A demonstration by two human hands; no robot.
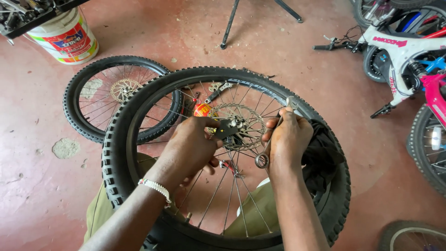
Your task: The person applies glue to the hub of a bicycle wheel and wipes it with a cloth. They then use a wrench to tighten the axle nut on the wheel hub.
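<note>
At far left a bucket (67,37) stands on the red floor (37,153), and a smaller wheel (121,98) lies flat beside it, partly under the big wheel (223,158) that rests across the person's lap. The left hand (193,146) is closed on a dark tool (226,130) set at the hub, against the brake disc (241,125). Just right of it, the right hand (289,139) is clamped around a spanner (271,144), its ring end below the fist, its open end above. The hands sit close together, not touching. A black cloth (325,158) drapes the tyre. Bicycles (409,51) stand at right.
</note>
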